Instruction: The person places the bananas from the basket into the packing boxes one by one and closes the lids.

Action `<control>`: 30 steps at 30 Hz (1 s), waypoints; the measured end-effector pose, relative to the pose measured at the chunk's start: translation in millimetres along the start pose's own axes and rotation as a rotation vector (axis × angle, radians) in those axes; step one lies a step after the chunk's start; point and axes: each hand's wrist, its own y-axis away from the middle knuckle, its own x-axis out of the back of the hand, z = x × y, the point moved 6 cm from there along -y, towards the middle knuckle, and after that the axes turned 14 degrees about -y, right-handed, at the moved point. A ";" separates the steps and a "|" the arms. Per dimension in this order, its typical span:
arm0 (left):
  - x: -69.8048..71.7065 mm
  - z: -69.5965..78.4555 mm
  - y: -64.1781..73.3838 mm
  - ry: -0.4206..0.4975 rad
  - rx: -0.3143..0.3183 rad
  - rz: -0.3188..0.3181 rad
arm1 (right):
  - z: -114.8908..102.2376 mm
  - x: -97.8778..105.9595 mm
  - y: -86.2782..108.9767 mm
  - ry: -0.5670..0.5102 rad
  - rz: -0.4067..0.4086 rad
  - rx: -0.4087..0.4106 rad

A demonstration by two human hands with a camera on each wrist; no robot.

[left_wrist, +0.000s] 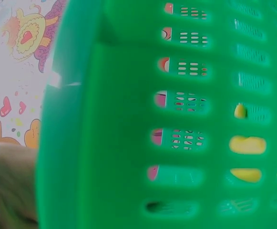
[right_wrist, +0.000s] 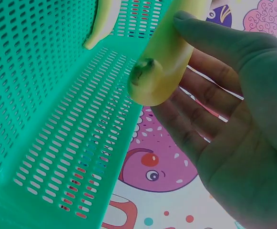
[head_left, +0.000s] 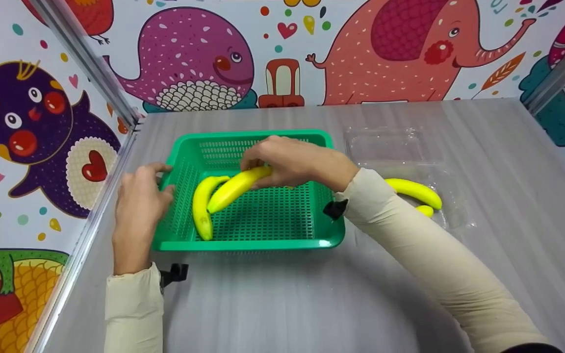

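A green plastic basket [head_left: 243, 245] with slotted walls stands on the table. Over its inside, my right hand [head_left: 287, 159] pinches a yellow banana [head_left: 236, 189] between thumb and fingers, the banana slanting down to the left. In the right wrist view the thumb lies along one side of this banana [right_wrist: 162, 71], its dark-tipped end towards the camera. Another banana [head_left: 201, 208] lies in the left part of the basket, and the held one's lower tip overlaps it in the head view. My left hand [head_left: 138, 206] holds the basket's left rim, fingertips bent over it.
To the right of the basket lies a clear plastic tray [head_left: 385, 147] with its lid open. Bananas [head_left: 417, 191] rest in it, partly hidden by my right sleeve [head_left: 424, 255]. Cartoon-printed walls [head_left: 282, 44] bound the table at the back and sides.
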 end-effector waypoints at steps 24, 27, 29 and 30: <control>-0.9 3.2 -0.4 -0.002 -0.006 0.011 | 26.8 24.0 61.6 0.012 0.101 -0.005; -0.7 2.7 -0.9 -0.005 -0.006 0.010 | 32.6 28.3 69.4 0.009 0.119 -0.031; -0.6 1.9 -1.0 -0.007 -0.009 0.012 | 36.2 30.6 74.3 0.012 0.130 -0.043; -0.6 1.5 -1.0 -0.007 -0.010 0.012 | 37.9 31.6 76.7 0.014 0.137 -0.047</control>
